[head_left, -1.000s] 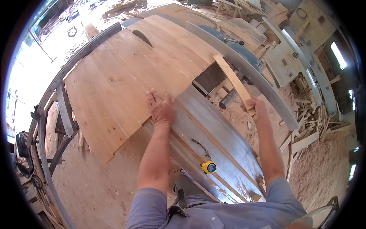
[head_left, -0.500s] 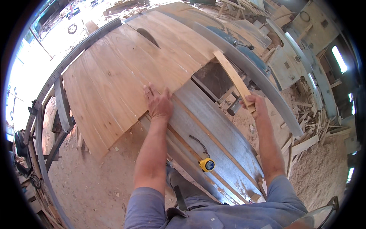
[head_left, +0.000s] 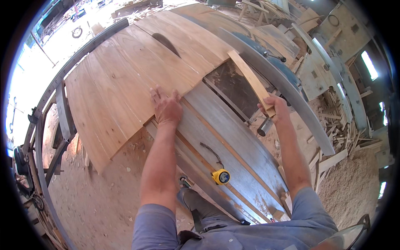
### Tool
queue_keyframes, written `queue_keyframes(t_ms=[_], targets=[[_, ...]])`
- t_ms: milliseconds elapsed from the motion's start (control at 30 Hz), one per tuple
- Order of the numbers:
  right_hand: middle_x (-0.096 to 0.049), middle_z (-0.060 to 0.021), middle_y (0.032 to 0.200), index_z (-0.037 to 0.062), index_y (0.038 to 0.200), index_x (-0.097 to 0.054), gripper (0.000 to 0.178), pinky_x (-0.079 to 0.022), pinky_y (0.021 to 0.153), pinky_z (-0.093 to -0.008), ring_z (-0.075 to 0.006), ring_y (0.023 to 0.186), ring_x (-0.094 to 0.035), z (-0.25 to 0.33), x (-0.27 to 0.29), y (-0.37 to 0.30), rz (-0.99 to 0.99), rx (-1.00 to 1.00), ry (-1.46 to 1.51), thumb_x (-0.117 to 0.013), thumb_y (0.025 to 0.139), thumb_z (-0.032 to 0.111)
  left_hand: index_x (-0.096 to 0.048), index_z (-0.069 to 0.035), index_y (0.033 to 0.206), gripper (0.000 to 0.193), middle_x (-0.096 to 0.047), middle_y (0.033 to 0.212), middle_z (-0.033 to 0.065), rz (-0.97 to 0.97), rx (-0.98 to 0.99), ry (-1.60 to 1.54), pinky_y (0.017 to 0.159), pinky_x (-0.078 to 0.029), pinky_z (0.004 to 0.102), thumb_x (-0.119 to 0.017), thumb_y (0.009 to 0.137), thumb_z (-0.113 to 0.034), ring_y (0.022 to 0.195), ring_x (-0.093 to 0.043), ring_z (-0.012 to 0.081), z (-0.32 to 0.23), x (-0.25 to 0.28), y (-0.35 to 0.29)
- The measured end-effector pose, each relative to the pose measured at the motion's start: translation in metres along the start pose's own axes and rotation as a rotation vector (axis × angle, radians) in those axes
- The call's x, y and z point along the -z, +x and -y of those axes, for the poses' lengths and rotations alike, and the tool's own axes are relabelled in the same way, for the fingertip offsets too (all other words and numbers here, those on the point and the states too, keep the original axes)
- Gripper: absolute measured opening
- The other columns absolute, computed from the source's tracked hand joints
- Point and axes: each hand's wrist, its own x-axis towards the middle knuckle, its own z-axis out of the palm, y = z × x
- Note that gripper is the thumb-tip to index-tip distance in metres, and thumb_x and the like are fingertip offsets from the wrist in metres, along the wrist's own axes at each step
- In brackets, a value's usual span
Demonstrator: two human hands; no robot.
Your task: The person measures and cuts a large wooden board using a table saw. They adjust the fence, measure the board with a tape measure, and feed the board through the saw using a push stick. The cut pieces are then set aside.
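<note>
A wide wooden panel point(head_left: 121, 79) lies on the table saw, with the circular saw blade point(head_left: 166, 44) standing up through a slit in it. My left hand point(head_left: 167, 107) rests flat near the panel's near edge, fingers spread. In my right hand point(head_left: 276, 109) is the near end of a narrow wooden stick point(head_left: 249, 78); its far end meets the panel's right near corner. The stick lies between the panel and the long metal fence point(head_left: 283, 79).
A yellow tape measure point(head_left: 221, 176) sits on the grey metal sliding table point(head_left: 233, 146) in front of me. A curved-looking metal rail point(head_left: 62, 75) runs along the left. Wood offcuts point(head_left: 333, 154) and a sawdust heap point(head_left: 348, 191) cover the floor at right.
The panel has shifted slightly left and toward me, my left hand moving with it. The stick's far end has also slid a little left, and my right hand has moved slightly.
</note>
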Motion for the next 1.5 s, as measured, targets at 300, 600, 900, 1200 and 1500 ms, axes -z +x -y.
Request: queue_keyframes(t_ms=[300,600,900,1200,1500], targets=[[-0.065,-0.0185,0.094,-0.0128,0.115,-0.063,0.045,-0.058,0.059,-0.0320,-0.0297,0.077,-0.070,-0.002,0.005,0.011,0.030,0.005,0.011,-0.070,0.076,0.008,-0.070,-0.018,0.116,0.026,-0.038,0.150,0.0337,-0.043,0.002,-0.017,0.118,-0.026,0.0551,-0.058,0.096,-0.031,0.140,-0.032,0.0549,0.002,-0.007,-0.002],[-0.066,-0.0194,0.094,-0.0111,0.105,-0.064,0.037,-0.059,0.059,-0.0326,-0.0298,0.077,-0.070,-0.014,-0.009,0.014,0.040,-0.059,0.104,-0.073,0.074,0.006,-0.062,-0.017,0.130,0.039,-0.035,0.155,0.0265,-0.107,0.024,0.027,0.119,-0.022,0.0561,-0.058,0.096,-0.034,0.146,-0.025,0.0466,0.001,-0.004,-0.036],[-0.068,-0.0140,0.102,-0.0081,0.136,-0.054,0.060,-0.057,0.073,-0.0286,-0.0215,0.087,-0.070,-0.022,0.064,-0.090,0.234,0.146,-0.017,-0.066,0.079,0.007,-0.058,-0.012,0.137,0.043,-0.022,0.164,0.0161,0.153,0.044,-0.225,0.121,-0.013,0.0547,-0.054,0.097,-0.029,0.151,-0.012,0.0445,-0.089,0.052,-0.281],[-0.062,-0.0223,0.130,-0.0079,0.144,-0.046,0.086,-0.050,0.099,-0.0372,-0.0326,0.114,-0.062,-0.074,0.150,-0.228,0.286,0.093,-0.363,-0.070,0.062,0.003,-0.050,-0.012,0.144,0.048,-0.013,0.165,0.0223,0.217,-0.007,-0.167,0.123,-0.010,0.0535,-0.051,0.099,-0.029,0.151,0.001,0.0484,-0.084,0.050,-0.279],[-0.060,-0.0259,0.126,-0.0017,0.134,-0.056,0.072,-0.042,0.108,-0.0470,-0.0436,0.123,-0.054,-0.111,0.172,-0.296,0.237,0.473,-1.332,-0.073,0.064,0.006,-0.060,-0.007,0.129,0.045,-0.043,0.148,0.0210,0.298,-0.070,-0.492,0.117,-0.027,0.0482,-0.064,0.086,-0.019,0.141,-0.034,0.0407,-0.027,0.089,-0.254]])
